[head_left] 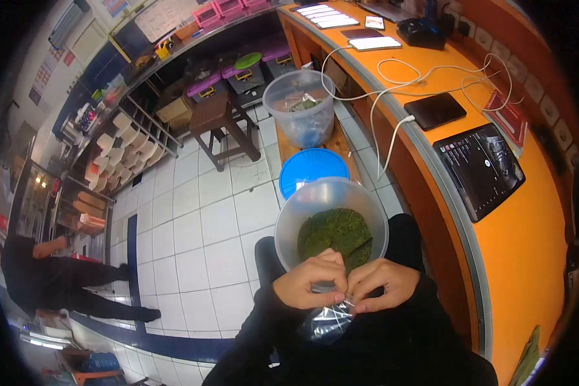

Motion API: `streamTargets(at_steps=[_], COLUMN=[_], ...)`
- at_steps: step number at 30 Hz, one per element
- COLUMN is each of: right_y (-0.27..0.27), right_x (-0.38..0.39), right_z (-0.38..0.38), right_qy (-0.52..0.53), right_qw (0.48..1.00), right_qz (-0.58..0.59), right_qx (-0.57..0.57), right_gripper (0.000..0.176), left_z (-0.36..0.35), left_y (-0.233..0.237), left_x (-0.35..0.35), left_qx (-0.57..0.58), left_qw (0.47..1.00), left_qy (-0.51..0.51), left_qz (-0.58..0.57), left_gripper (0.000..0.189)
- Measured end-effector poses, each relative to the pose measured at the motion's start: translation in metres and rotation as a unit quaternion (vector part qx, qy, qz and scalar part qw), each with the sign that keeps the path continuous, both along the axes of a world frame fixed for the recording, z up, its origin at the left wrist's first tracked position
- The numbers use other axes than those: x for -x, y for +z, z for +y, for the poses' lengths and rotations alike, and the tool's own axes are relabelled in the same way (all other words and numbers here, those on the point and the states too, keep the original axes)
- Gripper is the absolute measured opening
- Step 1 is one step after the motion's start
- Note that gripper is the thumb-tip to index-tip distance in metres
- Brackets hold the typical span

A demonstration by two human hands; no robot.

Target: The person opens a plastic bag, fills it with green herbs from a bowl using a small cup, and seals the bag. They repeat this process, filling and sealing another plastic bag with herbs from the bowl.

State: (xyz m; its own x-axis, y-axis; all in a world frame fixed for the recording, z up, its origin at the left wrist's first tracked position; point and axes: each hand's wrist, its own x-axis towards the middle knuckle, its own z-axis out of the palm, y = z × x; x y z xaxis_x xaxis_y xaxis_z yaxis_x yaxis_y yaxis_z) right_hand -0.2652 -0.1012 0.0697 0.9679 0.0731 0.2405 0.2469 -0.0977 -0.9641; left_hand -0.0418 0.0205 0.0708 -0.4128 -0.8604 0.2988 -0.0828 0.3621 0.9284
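A clear plastic bag (327, 325) hangs from both my hands over my lap, crumpled and shiny. My left hand (312, 281) pinches its upper edge with thumb and fingers. Close beside it, my right hand (387, 285) has its fingers closed on the same edge. What the bag contains, if anything, I cannot make out. Just beyond my hands, a translucent tub (288, 225) stands between my knees. Finely chopped green leaves (328, 230) lie inside it, and something dark and flat (359, 255) sticks into them.
Past the tub are a blue lid (312, 168) and a second clear tub (299, 122). An orange counter (424, 225) on my right carries a tablet (482, 168), phones and cables. A brown stool (220, 122) stands ahead on white tiles. Another person (64, 280) is at the far left.
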Motion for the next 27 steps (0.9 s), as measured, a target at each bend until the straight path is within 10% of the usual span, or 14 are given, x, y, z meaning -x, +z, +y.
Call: streamTargets(at_steps=[3, 8, 14, 27], right_y=[-0.002, 0.023, -0.013, -0.004], right_x=[-0.005, -0.011, -0.012, -0.026], right_z=[0.0, 0.003, -0.005, 0.014], right_qy=[-0.014, 0.035, 0.005, -0.071], right_qw=[0.994, 0.966, 0.962, 0.953], right_qz=[-0.1, 0.214, 0.147, 0.278], right_qx=[0.038, 0.144, 0.229, 0.097], right_gripper=[0.017, 0.028, 0.027, 0.06], left_z=[-0.002, -0.004, 0.004, 0.016], left_y=[-0.002, -0.009, -0.007, -0.042], left_x=[-0.004, -0.002, 0.0, 0.009], left_qx=[0.023, 0.067, 0.067, 0.055], left_qw=[0.998, 0.996, 0.985, 0.92], left_qy=[0.032, 0.035, 0.117, 0.229], left_qz=[-0.041, -0.045, -0.111, -0.313], left_gripper=[0.012, 0.015, 0.022, 0.053])
